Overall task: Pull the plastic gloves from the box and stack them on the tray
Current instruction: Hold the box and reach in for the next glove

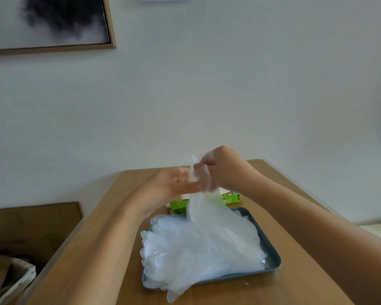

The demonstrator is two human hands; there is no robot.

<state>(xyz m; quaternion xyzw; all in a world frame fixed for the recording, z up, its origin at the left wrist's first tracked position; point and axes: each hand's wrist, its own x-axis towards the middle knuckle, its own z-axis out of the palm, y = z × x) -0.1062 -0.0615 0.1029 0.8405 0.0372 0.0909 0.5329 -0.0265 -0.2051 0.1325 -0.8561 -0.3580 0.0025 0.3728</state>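
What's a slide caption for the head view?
Right hand pinches a plastic glove, left hand touching it, above the stack on the tray.

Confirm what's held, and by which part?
Right hand pinches a glove by its top end; the rest hangs down to the pile on the tray. Left hand is open beside it, gripping nothing.

Left grip open, right grip pinching glove
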